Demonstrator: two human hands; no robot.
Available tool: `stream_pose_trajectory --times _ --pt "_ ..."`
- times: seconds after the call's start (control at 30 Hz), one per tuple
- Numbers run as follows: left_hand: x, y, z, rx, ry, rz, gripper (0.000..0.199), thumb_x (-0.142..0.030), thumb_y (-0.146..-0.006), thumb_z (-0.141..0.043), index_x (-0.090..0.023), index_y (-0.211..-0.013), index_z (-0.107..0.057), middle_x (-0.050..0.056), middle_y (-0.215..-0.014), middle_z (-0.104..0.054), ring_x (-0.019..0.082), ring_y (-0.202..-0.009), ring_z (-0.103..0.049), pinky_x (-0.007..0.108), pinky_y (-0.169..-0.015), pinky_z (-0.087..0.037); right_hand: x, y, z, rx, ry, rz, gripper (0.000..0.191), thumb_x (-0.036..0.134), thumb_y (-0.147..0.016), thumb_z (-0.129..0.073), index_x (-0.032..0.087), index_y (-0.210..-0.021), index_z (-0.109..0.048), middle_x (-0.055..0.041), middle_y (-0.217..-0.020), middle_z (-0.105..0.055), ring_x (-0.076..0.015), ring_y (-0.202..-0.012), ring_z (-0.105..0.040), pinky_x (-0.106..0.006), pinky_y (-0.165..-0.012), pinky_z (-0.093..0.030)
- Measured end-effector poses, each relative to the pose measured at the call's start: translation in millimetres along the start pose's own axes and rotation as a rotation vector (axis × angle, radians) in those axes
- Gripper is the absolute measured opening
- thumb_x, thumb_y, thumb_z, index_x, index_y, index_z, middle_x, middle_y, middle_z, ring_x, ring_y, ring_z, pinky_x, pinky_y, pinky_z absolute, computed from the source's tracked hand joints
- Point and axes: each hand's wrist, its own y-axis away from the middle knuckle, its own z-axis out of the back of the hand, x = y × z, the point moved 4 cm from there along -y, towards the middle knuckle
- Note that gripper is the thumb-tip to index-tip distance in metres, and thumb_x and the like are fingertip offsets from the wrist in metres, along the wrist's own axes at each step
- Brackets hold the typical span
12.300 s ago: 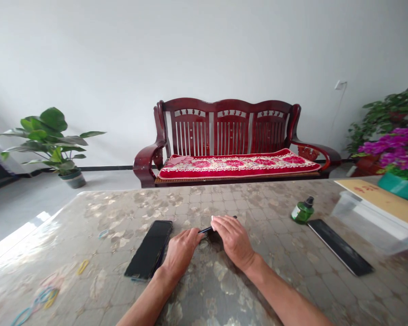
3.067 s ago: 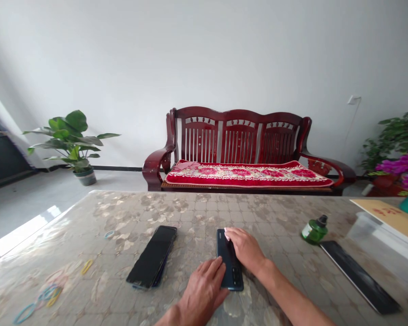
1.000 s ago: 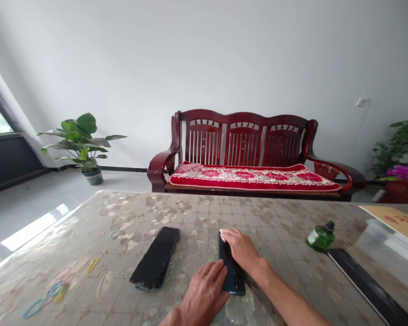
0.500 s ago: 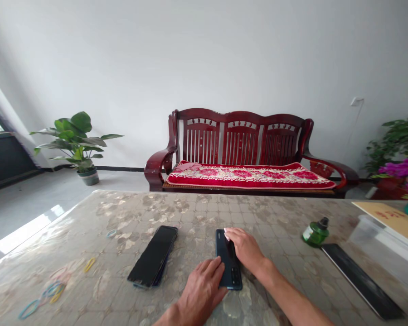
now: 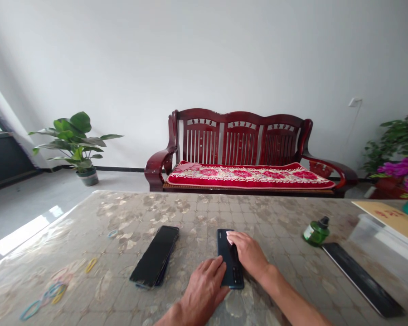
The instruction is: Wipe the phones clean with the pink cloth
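On the desk (image 5: 177, 308), our phone (image 5: 228, 260) points its camera end toward six o'clock, our half-curled left hand (image 5: 204, 285) gripping its edge, our right hand (image 5: 247, 253), angled between ten and eleven, pinching something white (image 5: 229, 234).

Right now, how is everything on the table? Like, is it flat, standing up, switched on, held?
Middle phone: flat, back up, hands on it.
Left hand: resting on that phone.
Right hand: fingers curled, something white at the tips.
Other phone: screen up, dark, on a bluish thing.
Green bottle: standing, black top on.
Long black slab: flat.
Clear box: partly covered by a tan board.
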Motion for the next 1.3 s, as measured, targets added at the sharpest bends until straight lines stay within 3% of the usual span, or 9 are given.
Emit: stream_pose_trajectory --times 0.1,0.33,0.63,0.87,1.13,1.3 --pt "1.8 0.6 -2.5 -0.018 0.000 0.005 0.039 -0.032 -0.091 -0.067 -0.019 -0.127 -0.060 0.010 -0.132 -0.062 0.026 -0.116 -0.060 0.038 -0.102 -0.049 -2.1 -5.9 0.1 -0.015 0.011 -0.003 0.050 0.001 -0.088 -0.036 0.022 -0.119 -0.069 -0.0061 -0.117 -0.071 -0.0176 -0.109 -0.065 -0.037 -0.103 -0.049" --pt "2.1 1.6 -6.7 -0.012 0.011 0.008 0.036 -0.033 -0.093 -0.063 -0.020 -0.126 -0.058 0.008 -0.133 -0.061 0.025 -0.116 -0.059 0.037 -0.103 -0.047 5.4 42.9 -3.5 -0.005 0.038 0.095 0.048 0.001 -0.089 -0.039 0.022 -0.122 -0.066 -0.0074 -0.124 -0.068 -0.0199 -0.117 -0.061 -0.038 -0.103 -0.050" --pt "2.7 1.9 -6.1 -0.016 0.020 0.022 0.039 -0.036 -0.094 -0.063 -0.020 -0.129 -0.057 0.008 -0.135 -0.060 0.025 -0.118 -0.057 0.037 -0.104 -0.047 1.9 -11.7 -7.4 0.024 0.035 -0.010 0.050 0.000 -0.085 -0.038 0.021 -0.118 -0.069 -0.0081 -0.117 -0.071 -0.0195 -0.114 -0.063 -0.038 -0.104 -0.048" --pt "2.1 0.9 -3.4 -0.022 0.026 0.001 0.042 -0.036 -0.090 -0.069 -0.019 -0.126 -0.058 0.005 -0.128 -0.063 0.024 -0.112 -0.059 0.036 -0.101 -0.049 16.4 24.0 -13.9 0.074 0.034 0.124 0.046 0.002 -0.087 -0.040 0.019 -0.119 -0.068 -0.0083 -0.124 -0.068 -0.0207 -0.118 -0.061 -0.037 -0.105 -0.048" --pt "3.2 -0.1 -3.0 -0.066 0.014 -0.038 0.041 -0.034 -0.089 -0.070 -0.017 -0.125 -0.060 0.009 -0.130 -0.063 0.026 -0.112 -0.061 0.039 -0.100 -0.051 2.2 -18.4 -14.1 0.040 -0.015 0.069 0.052 -0.002 -0.084 -0.039 0.024 -0.118 -0.069 -0.0038 -0.118 -0.071 -0.0164 -0.109 -0.065 -0.034 -0.103 -0.050" --pt "6.4 -0.2 -6.5 -0.113 0.027 -0.052 0.038 -0.035 -0.090 -0.068 -0.018 -0.123 -0.061 0.010 -0.128 -0.064 0.027 -0.112 -0.062 0.040 -0.099 -0.052 11.2 6.2 -12.2 0.042 0.027 0.084 0.044 0.001 -0.087 -0.042 0.019 -0.116 -0.070 -0.0087 -0.119 -0.070 -0.0199 -0.112 -0.064 -0.036 -0.104 -0.049"
